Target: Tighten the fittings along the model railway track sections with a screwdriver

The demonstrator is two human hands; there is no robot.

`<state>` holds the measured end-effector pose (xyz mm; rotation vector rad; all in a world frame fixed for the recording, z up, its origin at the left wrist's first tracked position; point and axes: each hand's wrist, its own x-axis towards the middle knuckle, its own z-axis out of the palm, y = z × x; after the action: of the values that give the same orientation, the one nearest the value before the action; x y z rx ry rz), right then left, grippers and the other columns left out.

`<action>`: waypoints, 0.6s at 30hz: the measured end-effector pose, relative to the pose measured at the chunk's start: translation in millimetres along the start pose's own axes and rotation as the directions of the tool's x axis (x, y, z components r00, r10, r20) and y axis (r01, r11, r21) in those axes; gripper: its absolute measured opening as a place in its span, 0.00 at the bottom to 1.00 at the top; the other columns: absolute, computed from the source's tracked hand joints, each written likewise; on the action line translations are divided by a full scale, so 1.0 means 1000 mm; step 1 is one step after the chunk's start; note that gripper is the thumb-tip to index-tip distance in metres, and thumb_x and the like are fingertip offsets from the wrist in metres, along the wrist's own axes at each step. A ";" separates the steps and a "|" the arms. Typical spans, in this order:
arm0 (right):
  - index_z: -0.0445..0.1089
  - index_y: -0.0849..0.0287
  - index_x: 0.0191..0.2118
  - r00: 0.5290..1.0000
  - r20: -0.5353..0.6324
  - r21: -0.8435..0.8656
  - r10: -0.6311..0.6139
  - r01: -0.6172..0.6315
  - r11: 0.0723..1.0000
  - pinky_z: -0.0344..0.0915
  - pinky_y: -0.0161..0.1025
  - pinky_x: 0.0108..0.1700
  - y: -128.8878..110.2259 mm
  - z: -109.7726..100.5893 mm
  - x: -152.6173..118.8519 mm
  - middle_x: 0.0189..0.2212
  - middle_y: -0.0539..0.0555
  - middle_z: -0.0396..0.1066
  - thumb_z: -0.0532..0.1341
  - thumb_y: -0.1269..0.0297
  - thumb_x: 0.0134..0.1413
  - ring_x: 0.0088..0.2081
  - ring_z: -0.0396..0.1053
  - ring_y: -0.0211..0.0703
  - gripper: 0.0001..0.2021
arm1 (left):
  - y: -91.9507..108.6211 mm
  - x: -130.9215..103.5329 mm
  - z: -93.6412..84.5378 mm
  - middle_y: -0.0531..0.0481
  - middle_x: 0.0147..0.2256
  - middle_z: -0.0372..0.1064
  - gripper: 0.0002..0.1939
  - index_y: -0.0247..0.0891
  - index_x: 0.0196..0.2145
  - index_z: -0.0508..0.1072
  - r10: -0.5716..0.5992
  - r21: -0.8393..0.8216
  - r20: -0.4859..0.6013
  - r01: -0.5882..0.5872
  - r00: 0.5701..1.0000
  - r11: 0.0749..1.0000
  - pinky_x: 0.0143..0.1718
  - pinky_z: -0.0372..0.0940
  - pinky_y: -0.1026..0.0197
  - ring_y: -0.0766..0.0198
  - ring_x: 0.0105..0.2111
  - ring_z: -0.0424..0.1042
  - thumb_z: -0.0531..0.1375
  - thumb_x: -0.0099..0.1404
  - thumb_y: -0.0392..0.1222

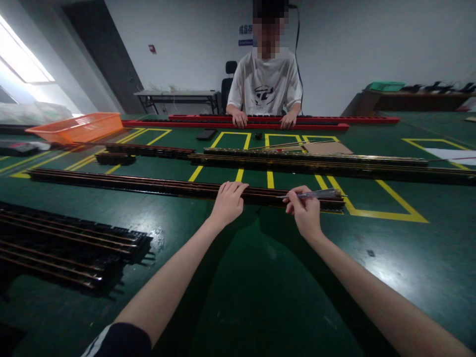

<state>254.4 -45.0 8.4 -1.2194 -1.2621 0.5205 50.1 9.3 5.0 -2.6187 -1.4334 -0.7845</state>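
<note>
A long black rail [167, 187] with copper-coloured strips along it lies across the green table in front of me. My left hand [228, 201] rests on the rail near its middle, fingers extended over the top. Farther right, my right hand [305, 213] grips a screwdriver [322, 194] with a clear purplish handle. Its thin shaft points left, low over the rail; whether the tip touches the strip I cannot tell. The rail's right end [334, 202] shows just beyond my right hand.
Stacked black rails [67, 243] lie at the near left. More rails [316, 161] cross the table beyond, with a piece of cardboard [329, 148] behind them. An orange basket [80, 129] stands at the far left. Opposite, a person [266, 84] has both hands on red rails [323, 125].
</note>
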 end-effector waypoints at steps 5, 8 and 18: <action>0.63 0.58 0.30 1.000 -0.003 0.013 0.008 -0.008 1.000 0.58 0.32 0.20 0.000 0.001 0.000 0.23 0.50 0.69 0.58 0.60 0.56 0.18 0.64 0.33 0.08 | 0.001 0.000 0.001 0.42 0.50 0.70 0.19 0.35 0.54 0.68 0.009 0.010 -0.011 -0.009 1.000 1.000 0.58 0.59 0.47 0.55 0.52 0.66 0.53 0.66 0.39; 0.63 0.58 0.30 1.000 -0.001 0.016 0.015 -0.015 1.000 0.58 0.32 0.20 0.000 0.000 0.000 0.23 0.50 0.69 0.59 0.59 0.56 0.18 0.63 0.33 0.08 | 0.000 0.000 0.002 0.41 0.50 0.69 0.20 0.34 0.54 0.67 0.014 0.027 -0.004 -0.014 1.000 1.000 0.58 0.59 0.47 0.54 0.52 0.66 0.53 0.67 0.43; 0.63 0.57 0.30 1.000 0.007 0.020 0.003 -0.003 1.000 0.59 0.32 0.20 0.000 0.000 0.000 0.23 0.49 0.70 0.59 0.57 0.56 0.18 0.64 0.33 0.10 | 0.001 0.001 0.005 0.42 0.49 0.70 0.18 0.35 0.52 0.68 0.009 0.067 -0.018 -0.007 1.000 0.998 0.57 0.59 0.47 0.54 0.51 0.67 0.54 0.68 0.43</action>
<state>254.8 -44.6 8.2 -1.2040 -1.2584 0.5379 53.2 11.2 1.8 -2.5604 -1.4181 -0.7440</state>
